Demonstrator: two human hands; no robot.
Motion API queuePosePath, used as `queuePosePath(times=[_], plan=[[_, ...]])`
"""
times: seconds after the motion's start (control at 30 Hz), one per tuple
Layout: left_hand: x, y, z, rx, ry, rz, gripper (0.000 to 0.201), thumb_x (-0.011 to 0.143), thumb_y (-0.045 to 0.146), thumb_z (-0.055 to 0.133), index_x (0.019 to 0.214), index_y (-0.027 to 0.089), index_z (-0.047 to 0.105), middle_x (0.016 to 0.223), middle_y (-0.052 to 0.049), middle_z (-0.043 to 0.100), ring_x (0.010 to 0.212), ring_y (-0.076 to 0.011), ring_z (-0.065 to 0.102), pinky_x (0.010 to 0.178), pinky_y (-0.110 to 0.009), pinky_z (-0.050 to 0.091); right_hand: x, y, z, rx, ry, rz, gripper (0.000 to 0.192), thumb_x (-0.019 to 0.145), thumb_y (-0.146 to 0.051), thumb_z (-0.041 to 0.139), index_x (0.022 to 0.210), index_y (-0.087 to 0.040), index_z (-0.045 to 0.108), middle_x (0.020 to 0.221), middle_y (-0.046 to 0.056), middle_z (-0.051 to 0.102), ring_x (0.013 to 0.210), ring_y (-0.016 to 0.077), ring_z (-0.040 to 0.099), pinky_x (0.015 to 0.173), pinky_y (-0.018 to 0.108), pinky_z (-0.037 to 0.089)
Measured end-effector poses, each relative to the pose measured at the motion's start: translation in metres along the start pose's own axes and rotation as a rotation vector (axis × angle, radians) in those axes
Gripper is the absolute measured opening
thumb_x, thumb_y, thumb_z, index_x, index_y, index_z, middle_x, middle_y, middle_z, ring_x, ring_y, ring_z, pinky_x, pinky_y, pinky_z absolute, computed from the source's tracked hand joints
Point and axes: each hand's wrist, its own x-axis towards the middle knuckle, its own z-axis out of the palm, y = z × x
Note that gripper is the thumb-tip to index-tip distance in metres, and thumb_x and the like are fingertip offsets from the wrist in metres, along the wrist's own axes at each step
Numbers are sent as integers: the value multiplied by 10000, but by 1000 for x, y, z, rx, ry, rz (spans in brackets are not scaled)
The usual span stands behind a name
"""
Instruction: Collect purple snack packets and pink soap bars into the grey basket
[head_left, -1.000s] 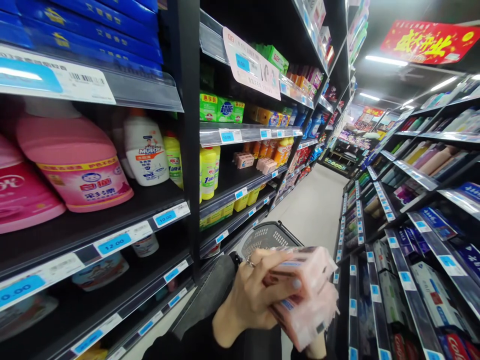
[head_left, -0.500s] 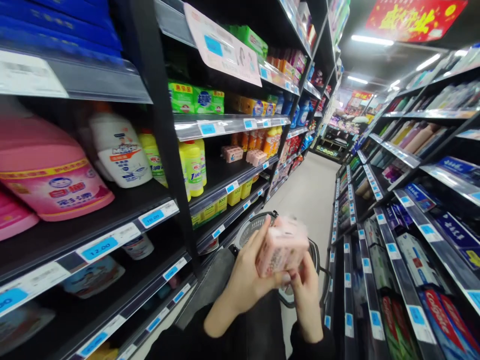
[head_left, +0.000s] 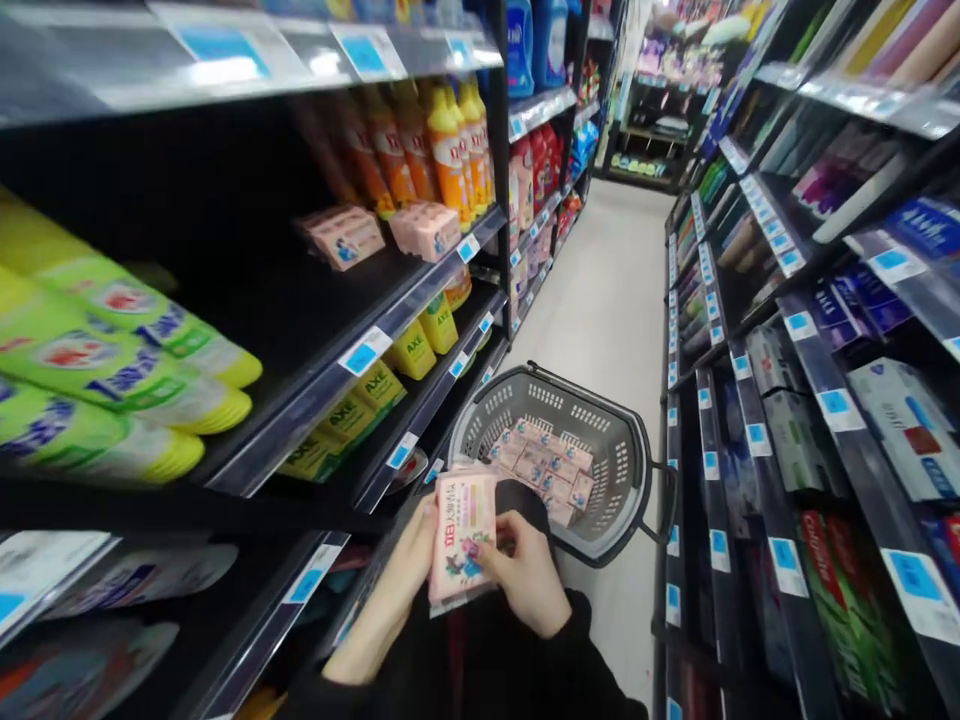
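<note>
Both my hands hold a pink printed soap pack (head_left: 466, 535) low in front of me, its broad face turned up. My left hand (head_left: 405, 565) grips the pack's left side, fingers partly hidden behind it. My right hand (head_left: 527, 570) closes on the right edge, thumb across the printed face. Just beyond stands a grey shopping basket (head_left: 619, 465) on the floor, with several similar pink packs (head_left: 536, 455) lying in its bottom. More pink packs (head_left: 426, 228) sit on the shelf to the left, near its front edge.
Left shelves hold yellow-green bottles (head_left: 127, 340) lying toward me, orange bottles (head_left: 450, 150) and yellow AXE packages (head_left: 412, 345). On the right, a shelf rack (head_left: 817, 400) carries boxed goods. Between them the pale aisle floor (head_left: 600, 260) runs away from me.
The view has moved forward and tilted down, bringing the basket and its packs into sight. The soap pack has been turned and lowered, now showing its printed face.
</note>
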Motion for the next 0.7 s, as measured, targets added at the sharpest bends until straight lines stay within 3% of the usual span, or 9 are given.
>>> queuePosePath(times=[0.07,0.13,0.27,0.37,0.43,0.53,0.6,0.7], plan=[[21,-15,4,49,40,-41,790,577,804,590,1013,147,622,1109,-151,668,1103,-346,581,886,-401,490,19,16,-5,64,-9,122,291,631,-297,715,863,-146,627,710,9,646,562,126,565,529,238,445],[38,-22,12,58,5,-80,738,579,768,626,972,143,634,1060,-138,687,1055,-333,605,842,-372,503,35,25,-17,138,-51,211,356,598,-322,757,888,-144,653,683,-8,633,518,111,551,516,237,455],[69,-23,18,-12,-145,-228,621,592,555,770,1025,135,624,1010,-111,710,919,-282,660,743,-311,522,65,48,-64,324,-122,288,445,575,-410,804,916,-148,690,864,56,713,728,194,663,703,327,542],[88,-27,9,-116,-81,-321,646,567,495,816,1072,147,614,1024,-100,710,882,-261,675,736,-298,536,91,91,-111,386,136,335,530,596,-483,775,1001,-162,658,1025,105,703,856,245,677,773,396,552],[95,-30,0,-187,41,-355,680,549,493,829,1099,156,612,1053,-101,705,914,-270,673,763,-305,544,115,129,-139,222,325,402,571,529,-551,766,929,-161,650,953,110,713,791,252,683,728,389,561],[98,-35,-7,-284,211,-452,795,532,500,836,1211,180,575,1069,-97,704,946,-284,669,787,-326,556,162,184,-166,35,377,485,526,500,-556,748,811,-150,627,727,85,691,621,239,649,551,356,539],[96,-36,-7,-329,264,-524,824,550,504,826,1263,200,547,1079,-91,703,959,-286,667,787,-330,560,201,212,-170,-104,363,513,428,588,-497,734,785,-138,613,641,45,649,557,195,609,508,323,515],[92,-39,-6,-348,268,-589,786,576,506,810,1265,223,557,1104,-90,697,999,-305,653,811,-356,558,266,241,-161,-338,309,498,299,784,-416,646,815,-122,608,652,0,620,555,123,580,564,288,517]])
